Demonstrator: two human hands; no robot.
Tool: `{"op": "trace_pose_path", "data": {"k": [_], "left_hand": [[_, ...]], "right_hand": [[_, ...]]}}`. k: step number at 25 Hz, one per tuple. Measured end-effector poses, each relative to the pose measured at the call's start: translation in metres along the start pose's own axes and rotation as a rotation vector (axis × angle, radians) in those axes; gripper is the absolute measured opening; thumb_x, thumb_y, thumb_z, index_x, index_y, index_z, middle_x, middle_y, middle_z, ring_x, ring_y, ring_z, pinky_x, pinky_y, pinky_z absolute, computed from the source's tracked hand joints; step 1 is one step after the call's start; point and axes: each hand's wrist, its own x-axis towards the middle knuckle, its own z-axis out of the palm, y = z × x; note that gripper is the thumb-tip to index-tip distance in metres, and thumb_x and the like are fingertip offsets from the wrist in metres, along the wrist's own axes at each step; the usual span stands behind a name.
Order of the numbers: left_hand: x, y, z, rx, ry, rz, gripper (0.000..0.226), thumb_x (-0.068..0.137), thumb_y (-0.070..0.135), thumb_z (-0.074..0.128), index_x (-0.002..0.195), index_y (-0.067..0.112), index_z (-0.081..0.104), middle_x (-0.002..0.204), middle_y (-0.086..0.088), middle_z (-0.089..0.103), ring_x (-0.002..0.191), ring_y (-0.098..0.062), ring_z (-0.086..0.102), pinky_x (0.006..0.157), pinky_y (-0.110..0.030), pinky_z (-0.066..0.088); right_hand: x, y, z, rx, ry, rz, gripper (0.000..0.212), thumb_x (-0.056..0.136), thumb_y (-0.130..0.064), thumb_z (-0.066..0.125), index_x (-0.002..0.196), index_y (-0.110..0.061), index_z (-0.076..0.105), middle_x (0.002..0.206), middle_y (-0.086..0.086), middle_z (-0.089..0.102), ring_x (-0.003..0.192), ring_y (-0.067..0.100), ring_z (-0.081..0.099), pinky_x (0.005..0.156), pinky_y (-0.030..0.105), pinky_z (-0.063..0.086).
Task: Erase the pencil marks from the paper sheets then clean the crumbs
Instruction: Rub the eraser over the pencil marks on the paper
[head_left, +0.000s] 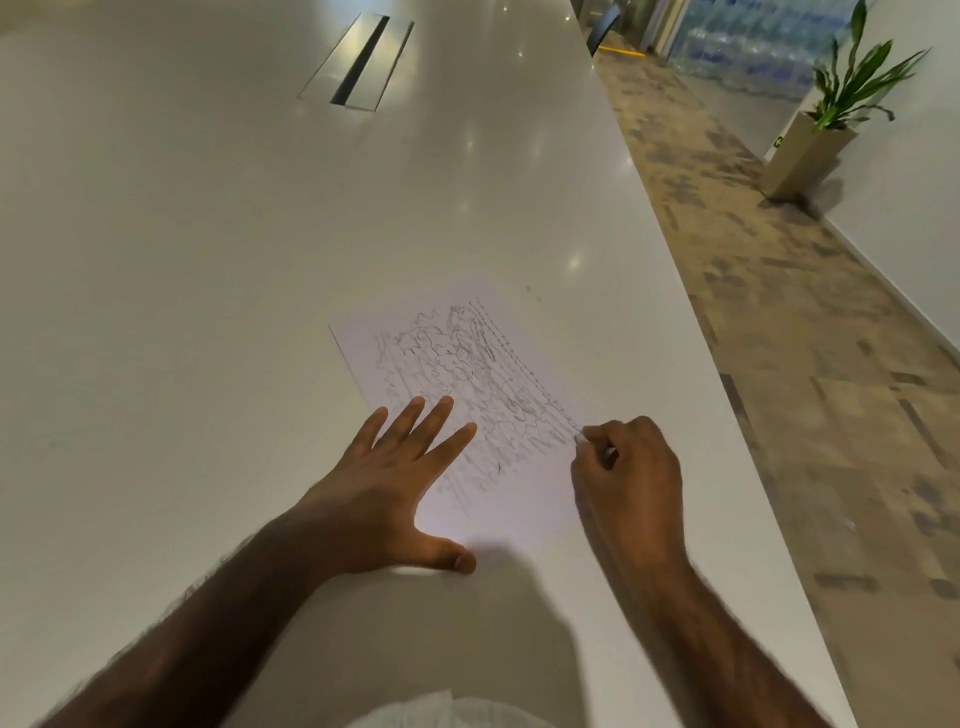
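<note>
While the left hand (395, 493) is lying flat with its fingers straight and spread, pressing the paper sheet (524, 493) onto the white table (208, 260), the scribbled area is stretching ahead of those fingertips and to their right. The sheet's long axis is running away from the person, with its far end leaning left. The pencil marks (467, 364) are filling a band between the two hands and beyond them. They are looking dense and grey, tangled loops with a dotted line along the right edge. The right hand (631, 467) is curling its fingers and pinching a small pale thing (579, 439), probably the eraser though too small to be sure. Its tip is touching the sheet at the near end of the dotted line. This is the nearer hand, so the rubbing is likely beginning here, working left and ahead of its fingertips.
</note>
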Motion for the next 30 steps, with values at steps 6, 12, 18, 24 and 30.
{"op": "trace_pose_path", "data": {"k": [6,12,18,24,30], "left_hand": [[0.002,0.0,0.004,0.011,0.024,-0.016,0.12,0.07,0.106,0.032,0.155,0.048,-0.029,0.159,0.016,-0.046,0.145,-0.008,-0.045,0.119,-0.037,-0.029],[0.0,0.001,0.001,0.005,0.016,-0.014,0.12,0.071,0.104,0.035,0.154,0.047,-0.03,0.159,0.015,-0.046,0.145,-0.009,-0.045,0.121,-0.04,-0.025],[-0.001,0.0,-0.001,-0.005,0.006,0.006,0.122,0.069,0.106,0.033,0.155,0.047,-0.029,0.159,0.015,-0.046,0.146,-0.008,-0.044,0.12,-0.039,-0.026],[0.002,0.003,-0.003,0.003,-0.029,-0.028,0.117,0.075,0.099,0.04,0.153,0.048,-0.031,0.158,0.014,-0.048,0.144,-0.009,-0.047,0.121,-0.042,-0.027],[0.002,0.003,-0.002,0.015,-0.062,-0.047,0.117,0.075,0.099,0.039,0.154,0.047,-0.03,0.156,0.015,-0.05,0.143,-0.01,-0.049,0.122,-0.045,-0.026]], "right_hand": [[-0.056,-0.029,0.019,0.012,-0.139,-0.342,0.014,0.089,-0.012,0.066,0.077,-0.017,0.067,0.078,-0.001,0.054,0.077,0.016,0.05,0.067,0.03,0.039],[-0.04,-0.038,0.014,-0.011,-0.089,-0.204,0.015,0.09,-0.005,0.069,0.075,-0.01,0.068,0.078,0.005,0.056,0.075,0.024,0.055,0.066,0.037,0.043],[-0.008,-0.008,-0.006,-0.055,-0.063,-0.083,0.017,0.093,-0.009,0.068,0.076,-0.012,0.068,0.08,0.004,0.056,0.077,0.024,0.058,0.069,0.037,0.044],[-0.068,-0.049,0.005,0.018,-0.349,-0.455,0.013,0.079,-0.017,0.078,0.069,-0.019,0.07,0.069,-0.002,0.058,0.067,0.017,0.056,0.056,0.025,0.04],[-0.06,-0.051,0.007,-0.036,-0.396,-0.595,0.007,0.086,-0.015,0.074,0.079,-0.014,0.074,0.076,0.001,0.059,0.074,0.02,0.054,0.059,0.035,0.049]]}}
